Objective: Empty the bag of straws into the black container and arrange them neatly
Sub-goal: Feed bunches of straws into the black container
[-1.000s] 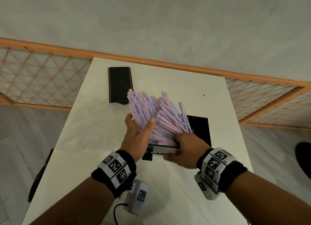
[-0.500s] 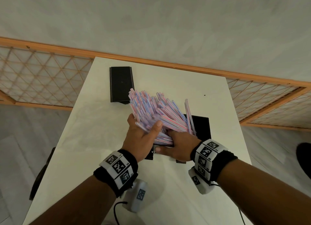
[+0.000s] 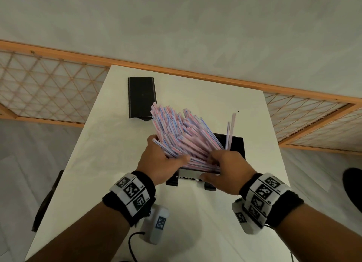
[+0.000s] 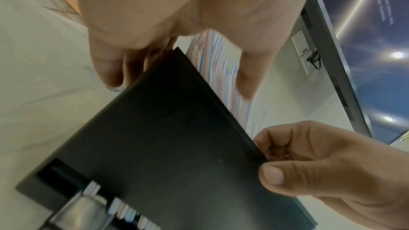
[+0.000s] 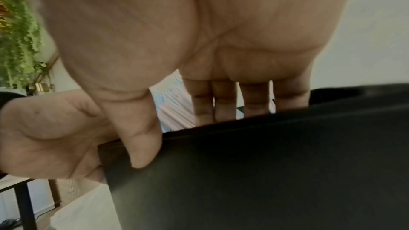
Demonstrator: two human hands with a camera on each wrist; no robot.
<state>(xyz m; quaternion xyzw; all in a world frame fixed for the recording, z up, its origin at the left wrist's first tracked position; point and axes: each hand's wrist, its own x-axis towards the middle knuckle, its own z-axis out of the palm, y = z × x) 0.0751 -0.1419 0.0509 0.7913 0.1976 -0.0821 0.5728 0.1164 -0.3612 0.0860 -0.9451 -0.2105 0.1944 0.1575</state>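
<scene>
Your left grip (image 3: pixel 159 159) cups the fanned bundle of pink-and-blue straws (image 3: pixel 182 132) from the left, while your right grip (image 3: pixel 227 169) clasps their lower ends, thumb on the front wall. Both hold them standing in the black container (image 3: pixel 237 144) on the white counter (image 3: pixel 109 144). Its black lid (image 3: pixel 141 97) lies farther back.

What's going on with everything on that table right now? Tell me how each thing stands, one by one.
straws: a fanned, leaning bunch standing in the container, not yet neat.
two stray straws: upright, apart from the bunch.
black container: open, on the table.
black lid: lying flat, off to the far left.
left hand: holds the bunch's left side.
right hand: fingers in the straws, thumb on the container's front.
</scene>
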